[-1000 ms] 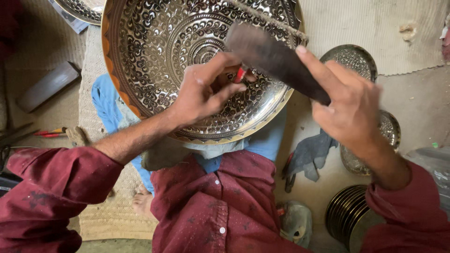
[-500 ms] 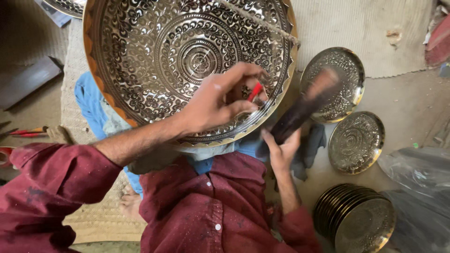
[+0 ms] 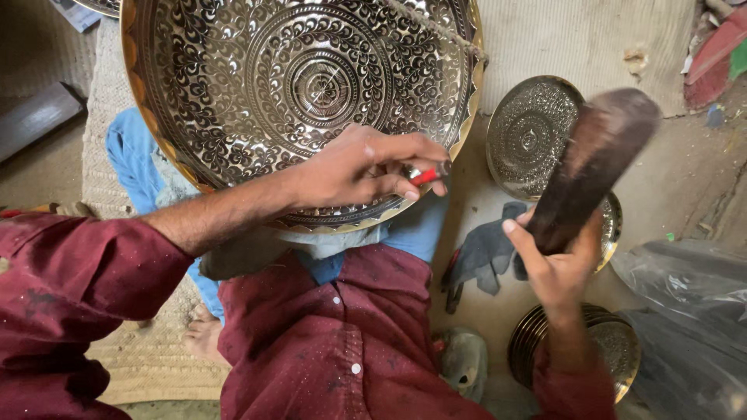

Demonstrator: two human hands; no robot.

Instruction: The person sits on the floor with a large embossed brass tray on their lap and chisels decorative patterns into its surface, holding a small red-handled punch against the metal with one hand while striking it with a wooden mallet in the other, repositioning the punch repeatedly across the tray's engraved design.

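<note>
Left hand (image 3: pixel 366 167) pinched tight around a small red-marked chisel (image 3: pixel 424 176), its long axis roughly level, tip aimed right toward the lower right rim of the big engraved brass bowl (image 3: pixel 233 85) propped on the lap. Right hand (image 3: pixel 556 260) clenched round the lower end of a dark wooden mallet (image 3: pixel 595 163), raised off to the right of the bowl, long axis slanting up and to the right, heavy end topmost and blurred. Beneath the mallet, small engraved plates (image 3: pixel 529 128) on the floor, a grey glove (image 3: pixel 482 253) beside them.
</note>
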